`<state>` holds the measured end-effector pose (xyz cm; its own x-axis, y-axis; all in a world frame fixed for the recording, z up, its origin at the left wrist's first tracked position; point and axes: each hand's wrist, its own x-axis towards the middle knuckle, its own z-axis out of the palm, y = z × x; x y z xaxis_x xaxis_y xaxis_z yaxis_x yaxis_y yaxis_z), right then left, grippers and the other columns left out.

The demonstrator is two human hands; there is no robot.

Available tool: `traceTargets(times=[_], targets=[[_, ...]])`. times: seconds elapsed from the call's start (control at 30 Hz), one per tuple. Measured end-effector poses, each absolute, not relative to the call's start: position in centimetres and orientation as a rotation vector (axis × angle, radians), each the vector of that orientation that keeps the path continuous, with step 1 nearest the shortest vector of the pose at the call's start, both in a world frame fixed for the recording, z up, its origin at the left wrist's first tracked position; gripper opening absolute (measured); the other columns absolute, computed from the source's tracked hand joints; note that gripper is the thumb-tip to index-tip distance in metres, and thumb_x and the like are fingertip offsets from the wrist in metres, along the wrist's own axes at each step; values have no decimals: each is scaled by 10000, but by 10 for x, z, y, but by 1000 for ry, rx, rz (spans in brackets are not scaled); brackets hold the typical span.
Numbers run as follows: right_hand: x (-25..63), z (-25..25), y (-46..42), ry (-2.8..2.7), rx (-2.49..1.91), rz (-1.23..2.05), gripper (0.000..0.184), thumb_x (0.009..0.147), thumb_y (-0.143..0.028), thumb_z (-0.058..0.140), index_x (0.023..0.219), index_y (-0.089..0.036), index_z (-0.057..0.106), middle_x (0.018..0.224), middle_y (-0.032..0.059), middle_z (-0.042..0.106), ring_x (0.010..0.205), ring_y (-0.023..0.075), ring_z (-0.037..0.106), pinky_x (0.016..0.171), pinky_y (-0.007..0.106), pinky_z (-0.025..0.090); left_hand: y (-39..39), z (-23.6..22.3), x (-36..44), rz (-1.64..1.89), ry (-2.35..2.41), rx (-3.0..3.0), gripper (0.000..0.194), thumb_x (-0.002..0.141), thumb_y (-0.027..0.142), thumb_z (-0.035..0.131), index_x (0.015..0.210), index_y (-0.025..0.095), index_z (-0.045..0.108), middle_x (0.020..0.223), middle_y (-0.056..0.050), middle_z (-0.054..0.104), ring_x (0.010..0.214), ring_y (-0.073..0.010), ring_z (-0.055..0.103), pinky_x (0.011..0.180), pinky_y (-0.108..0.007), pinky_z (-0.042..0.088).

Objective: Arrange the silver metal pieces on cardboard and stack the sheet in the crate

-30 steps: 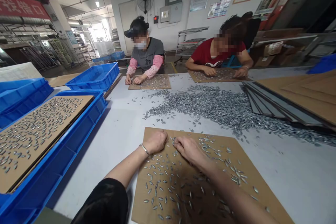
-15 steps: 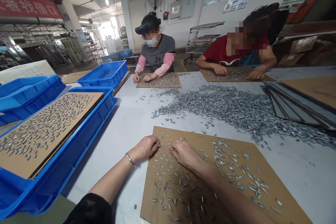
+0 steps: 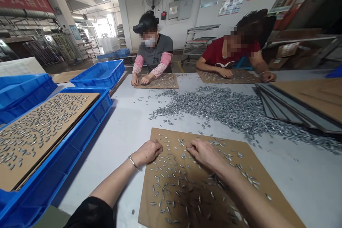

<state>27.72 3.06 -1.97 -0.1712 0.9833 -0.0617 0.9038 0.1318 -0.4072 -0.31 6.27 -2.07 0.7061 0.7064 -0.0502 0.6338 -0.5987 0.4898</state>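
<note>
A brown cardboard sheet lies in front of me, scattered with small silvery spindle-shaped metal pieces. At its far left edge rests my left hand, fingers curled and closed, a bracelet round the wrist. Whatever its fingertips pinch is hidden. My right hand is over the far middle of the sheet, thumb and fingers pressed together; I cannot make out what is in them. A few loose pieces lie between the two hands. More pieces lie around and partly beneath my right forearm.
A large heap of metal pieces spreads beyond the sheet. Stacked boards stand at right. A blue crate at left bears a piece-covered cardboard sheet. Two co-workers, one in grey, one in red, sit opposite.
My right hand has moved right, away from my left hand, and more pieces show between them. My left hand stays near the edge. The view has turned slightly right. The red-shirted co-worker's hand moved outward.
</note>
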Motion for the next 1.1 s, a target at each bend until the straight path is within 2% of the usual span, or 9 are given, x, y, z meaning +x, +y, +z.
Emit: traceTargets(times=[0.23,0.33,0.53,0.7,0.8,0.93,1.1], targets=[[276,-31,26,-2343,-1695,608,194,923,-189,524,953,-223,713,1025,72,718,975,219,654,809,279,411,66,2,7,230,1073,2444,287,1021,200,422,819,195,626,887,-52,669,820,-171,620,813,-260,478],[270,-32,29,-2378,-1679,624,161,925,-194,541,899,-224,696,984,61,704,939,209,648,784,274,403,66,5,25,208,1076,2471,260,1017,201,442,862,191,651,913,-58,691,835,-180,633,819,-271,485],[277,-35,31,-2330,-1825,487,269,999,-260,457,858,-199,677,921,79,693,841,197,621,719,281,360,61,-6,72,66,991,2553,140,951,152,555,910,179,686,988,-91,713,917,-214,679,858,-295,514],[290,-35,23,-2231,-1824,457,232,985,-249,476,855,-215,665,893,66,700,860,207,640,732,279,371,56,-11,93,-25,951,2606,134,918,107,572,832,172,652,993,-118,704,846,-225,687,770,-309,535],[288,-29,18,-2195,-1804,499,215,978,-241,487,840,-221,650,896,55,711,870,204,649,756,276,378,58,-5,88,18,988,2607,122,941,128,548,858,174,625,995,-119,698,851,-224,678,771,-315,531],[269,-22,16,-2269,-1833,512,245,1012,-231,430,890,-206,642,957,79,712,895,213,655,756,292,377,68,6,59,181,1109,2550,206,1031,232,413,945,183,594,962,-102,694,851,-213,659,790,-313,513],[234,-13,20,-2397,-1855,505,288,1039,-279,426,873,-199,647,1005,99,711,888,209,667,705,292,373,76,4,11,332,1247,2449,160,995,189,418,931,193,565,910,-73,687,810,-194,632,782,-298,499]])
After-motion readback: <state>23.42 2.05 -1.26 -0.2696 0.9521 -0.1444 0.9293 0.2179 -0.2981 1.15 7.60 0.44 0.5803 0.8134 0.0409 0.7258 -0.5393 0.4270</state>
